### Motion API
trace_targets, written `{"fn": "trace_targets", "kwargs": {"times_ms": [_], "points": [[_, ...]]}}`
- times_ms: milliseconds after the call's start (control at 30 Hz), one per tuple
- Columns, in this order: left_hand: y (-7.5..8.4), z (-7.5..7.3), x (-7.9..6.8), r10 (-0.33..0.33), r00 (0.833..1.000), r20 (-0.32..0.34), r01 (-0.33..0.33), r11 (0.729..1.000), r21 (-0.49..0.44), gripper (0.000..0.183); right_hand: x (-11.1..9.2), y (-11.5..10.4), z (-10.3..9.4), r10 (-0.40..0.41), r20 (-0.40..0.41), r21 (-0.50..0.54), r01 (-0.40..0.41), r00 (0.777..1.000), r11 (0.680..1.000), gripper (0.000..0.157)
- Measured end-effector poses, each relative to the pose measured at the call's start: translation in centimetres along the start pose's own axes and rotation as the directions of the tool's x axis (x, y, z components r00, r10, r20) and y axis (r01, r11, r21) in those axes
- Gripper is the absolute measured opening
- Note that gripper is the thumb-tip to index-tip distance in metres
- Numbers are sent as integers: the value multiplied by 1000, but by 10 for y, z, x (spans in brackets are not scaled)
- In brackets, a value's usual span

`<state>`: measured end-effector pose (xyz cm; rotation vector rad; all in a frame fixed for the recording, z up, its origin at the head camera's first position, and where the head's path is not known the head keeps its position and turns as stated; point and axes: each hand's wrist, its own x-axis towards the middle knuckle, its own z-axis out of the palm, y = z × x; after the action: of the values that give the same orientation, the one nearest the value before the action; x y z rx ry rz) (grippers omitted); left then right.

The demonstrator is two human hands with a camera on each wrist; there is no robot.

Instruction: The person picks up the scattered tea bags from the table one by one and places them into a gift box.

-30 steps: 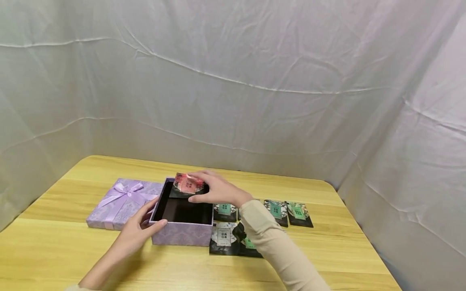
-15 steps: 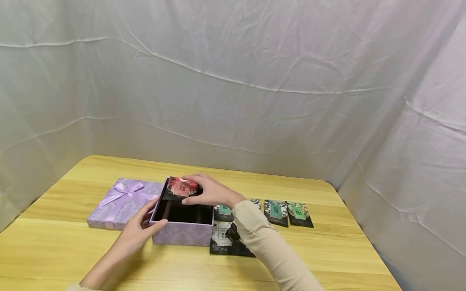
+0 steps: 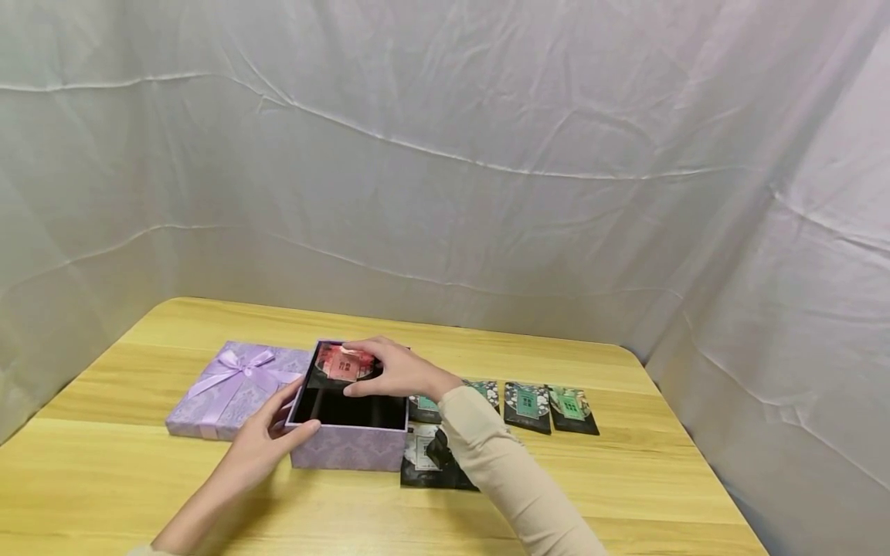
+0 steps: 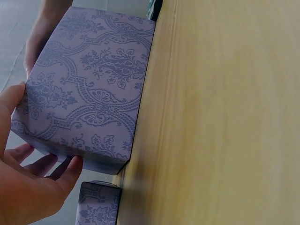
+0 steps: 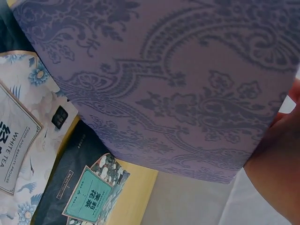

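Note:
A purple patterned gift box point(image 3: 348, 449) stands lidless on the table, dark inside. My left hand point(image 3: 266, 437) holds it at the near left corner, with the thumb at the front rim and the fingers along the side; the left wrist view shows the same hand point(image 4: 35, 187) against the box wall point(image 4: 93, 84). At the box's far end, my right hand point(image 3: 403, 372) pinches a red-and-black tea packet point(image 3: 332, 366), which lies flat within the opening. In the right wrist view the box wall point(image 5: 187, 93) hides that packet and most of the hand point(image 5: 276, 164).
The lid point(image 3: 222, 398), tied with a lilac bow, lies left of the box. Right of it are a white tea packet point(image 3: 412, 463), a green-labelled packet point(image 3: 526, 405) and several others, partly under my right forearm. A pale curtain point(image 3: 445, 193) hangs behind the table.
My right hand has moved left and slightly down with the red tea packet, from over the box's rim to its far left inside. The left hand and box have stayed put.

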<state>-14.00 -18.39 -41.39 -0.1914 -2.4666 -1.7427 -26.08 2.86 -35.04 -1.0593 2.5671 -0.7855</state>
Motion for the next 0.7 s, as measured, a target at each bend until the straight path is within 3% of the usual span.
{"fn": "trace_targets", "kwargs": {"times_ms": [200,700], "points": [[0,-1,0,-20,1000,9,20,1000,6,71,-1,-2,3,-16,28,-29,17,999,999,72],[-3,-1,0,-20,999,28,21,1000,-22,70,-1,-6,14,-22,50,-236,34,998,971,74]]}}
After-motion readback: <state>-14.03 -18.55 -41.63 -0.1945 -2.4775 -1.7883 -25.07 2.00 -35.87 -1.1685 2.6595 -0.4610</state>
